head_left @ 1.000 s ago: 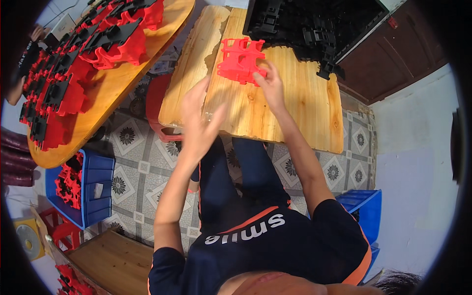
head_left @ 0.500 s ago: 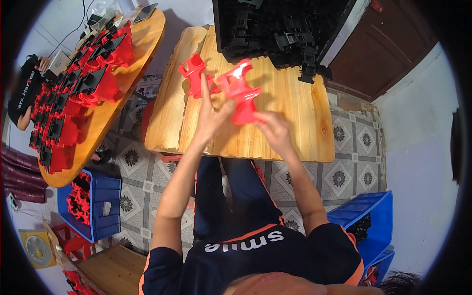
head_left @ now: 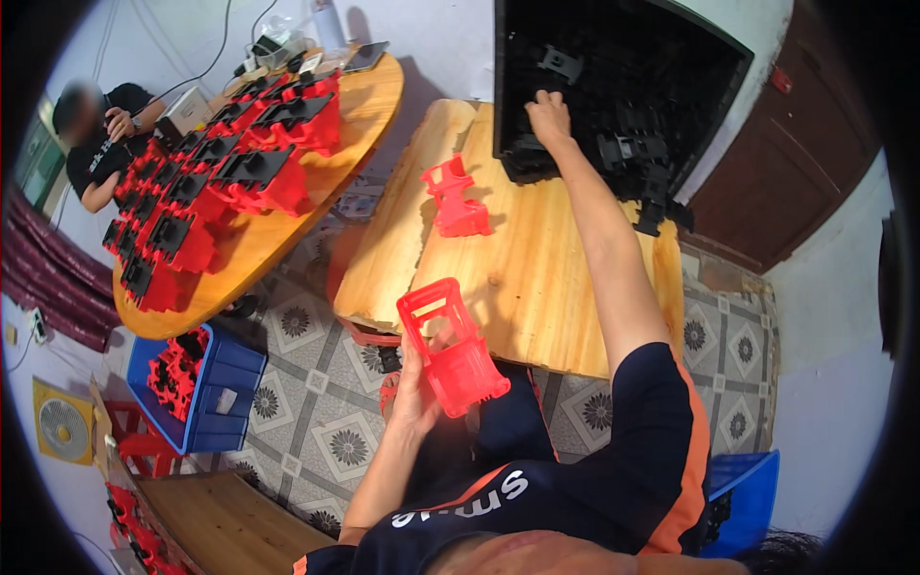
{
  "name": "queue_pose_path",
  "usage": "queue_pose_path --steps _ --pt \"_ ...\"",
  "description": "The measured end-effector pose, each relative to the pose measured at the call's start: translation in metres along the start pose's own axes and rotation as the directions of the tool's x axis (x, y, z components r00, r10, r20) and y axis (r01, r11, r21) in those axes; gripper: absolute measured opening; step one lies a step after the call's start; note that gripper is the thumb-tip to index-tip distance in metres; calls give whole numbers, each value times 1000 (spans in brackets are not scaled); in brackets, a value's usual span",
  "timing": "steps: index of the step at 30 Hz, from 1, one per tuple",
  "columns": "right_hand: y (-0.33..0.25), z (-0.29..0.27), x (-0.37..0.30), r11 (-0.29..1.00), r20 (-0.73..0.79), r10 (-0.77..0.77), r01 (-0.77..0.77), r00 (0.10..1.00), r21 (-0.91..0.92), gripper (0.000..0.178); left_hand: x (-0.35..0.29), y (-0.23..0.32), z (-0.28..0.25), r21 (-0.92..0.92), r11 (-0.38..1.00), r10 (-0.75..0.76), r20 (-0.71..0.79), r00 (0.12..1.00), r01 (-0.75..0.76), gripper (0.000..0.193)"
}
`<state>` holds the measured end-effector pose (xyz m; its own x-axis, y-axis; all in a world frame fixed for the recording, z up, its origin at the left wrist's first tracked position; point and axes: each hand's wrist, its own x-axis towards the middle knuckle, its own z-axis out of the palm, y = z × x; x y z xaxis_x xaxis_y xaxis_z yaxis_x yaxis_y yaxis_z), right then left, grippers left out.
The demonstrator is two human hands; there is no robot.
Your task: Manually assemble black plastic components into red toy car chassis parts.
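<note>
My left hand (head_left: 416, 391) grips a red plastic holder (head_left: 460, 369) by its side, near my lap at the front edge of the small wooden table (head_left: 565, 297). The holder is tilted, with a rectangular opening at its upper end. My right arm is stretched far forward, and my right hand (head_left: 549, 119) is over the black parts in a large dark bin (head_left: 721, 115). Its fingers are curled, and whatever they hold is lost against the dark parts. A second red holder (head_left: 458, 196) lies on the table, apart from both hands.
An oval table (head_left: 379, 125) at the left carries rows of red holders with black parts fitted on them. Another person (head_left: 105, 144) is behind it. A blue crate (head_left: 230, 383) with red-and-black pieces stands below. Another blue crate (head_left: 757, 498) is at the lower right.
The red holder went from both hands above the table to my left hand alone, nearer my body. My right hand let go of it and reached forward to the bin. The view shifted.
</note>
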<state>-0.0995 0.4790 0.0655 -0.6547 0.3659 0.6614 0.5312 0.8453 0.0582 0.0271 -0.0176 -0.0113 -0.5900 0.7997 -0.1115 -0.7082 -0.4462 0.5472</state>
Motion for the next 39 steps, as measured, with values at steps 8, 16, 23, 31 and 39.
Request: queue_pose_path --steps 8,16,23,31,39 --pt "-37 -93 -69 953 -274 -103 174 956 249 19 4 31 1 56 969 243 -39 969 -241 92" --pt "-163 -262 -262 636 29 67 -65 997 769 19 23 17 -2 175 942 301 -63 952 -286 98" --pt "-208 -259 -298 747 -125 -51 121 991 654 30 1 13 4 139 942 313 -31 949 -306 103" --pt "-216 -263 -306 748 -157 -146 213 977 629 31 -9 12 6 64 937 343 26 939 -344 106" --pt "-210 -231 -273 -154 538 74 -524 840 838 40 -10 11 17 294 933 207 41 977 -210 94"
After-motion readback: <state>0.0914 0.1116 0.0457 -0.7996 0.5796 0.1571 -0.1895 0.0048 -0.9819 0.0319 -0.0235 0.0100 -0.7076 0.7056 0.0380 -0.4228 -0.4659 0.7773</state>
